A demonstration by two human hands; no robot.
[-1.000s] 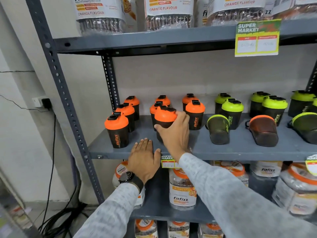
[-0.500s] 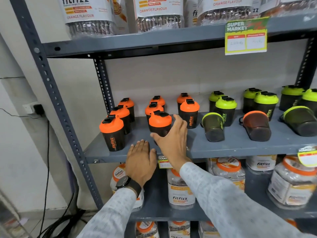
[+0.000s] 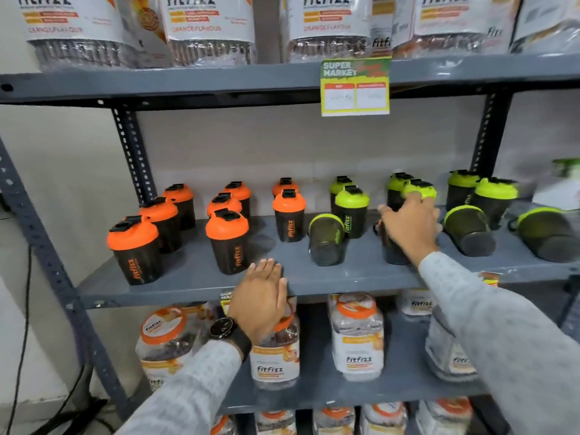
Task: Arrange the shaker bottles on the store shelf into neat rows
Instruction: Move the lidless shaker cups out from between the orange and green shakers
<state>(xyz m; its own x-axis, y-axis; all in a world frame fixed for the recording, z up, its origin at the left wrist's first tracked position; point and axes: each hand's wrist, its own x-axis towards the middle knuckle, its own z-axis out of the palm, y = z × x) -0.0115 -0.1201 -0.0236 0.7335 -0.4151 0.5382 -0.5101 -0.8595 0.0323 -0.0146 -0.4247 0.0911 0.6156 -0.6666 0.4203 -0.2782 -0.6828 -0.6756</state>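
Black shaker bottles stand on the grey middle shelf (image 3: 188, 279). Orange-lidded ones (image 3: 135, 249) stand upright in short rows at the left; the front one of the second row (image 3: 229, 243) stands free. Green-lidded ones (image 3: 351, 211) stand upright at the back right. Three green-lidded bottles lie on their sides (image 3: 326, 240), (image 3: 469, 230), (image 3: 546, 233). My right hand (image 3: 411, 224) is closed over another bottle lying on its side (image 3: 390, 251), whose lid is hidden. My left hand (image 3: 260, 293) rests flat on the shelf's front edge, holding nothing.
Large Fitfizz jars fill the lower shelf (image 3: 356, 337) and the upper shelf (image 3: 204, 29). A yellow price tag (image 3: 355, 86) hangs from the upper shelf's edge. The perforated rack post (image 3: 40, 240) stands at the left, with cables (image 3: 18, 356) along the wall.
My right hand let go of the front orange-lidded bottle and moved right onto the bottle lying on its side. The view shifted right and closer. My left hand stayed on the shelf edge.
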